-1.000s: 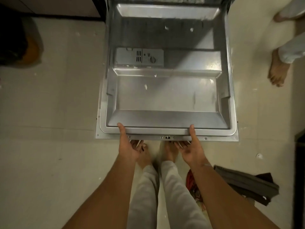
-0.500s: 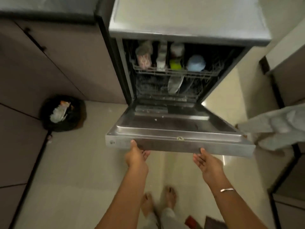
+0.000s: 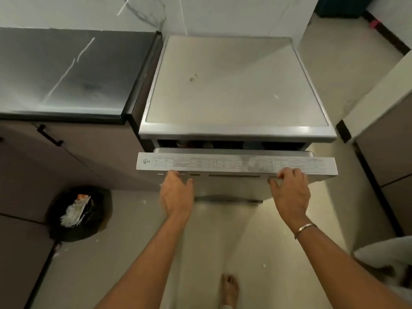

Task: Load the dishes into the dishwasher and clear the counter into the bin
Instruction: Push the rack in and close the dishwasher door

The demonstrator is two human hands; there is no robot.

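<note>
Steel door nearly upright, 2 hands at its top edge

Black-lined, the bin [image 3: 77, 214] stands on the floor at far left with white scraps heaped inside. It sits close under the dark counter [image 3: 62, 72], a short drop for anything swept off. Next over, the left hand [image 3: 177, 192] lies flat on the front of the dishwasher [image 3: 234, 85] door [image 3: 236, 162]. Its fingers are fairly straight and reach to the lip, thumb spread: a pushing pose, holding nothing. The door itself tilts close to upright, with 1 dark slit left beneath the machine's top. The dishes [image 3: 211, 144] inside show only as dim shapes through it. The right hand [image 3: 289, 190], a bracelet [image 3: 305, 227] on its wrist, curls its fingers over the door's top edge with the thumb below. It grips the edge, likely to steady and guide the door while the other side shoves. Set wide apart, the 2 hands should bring the latch in square. Loading looks finished; closing is the step in hand.
</note>
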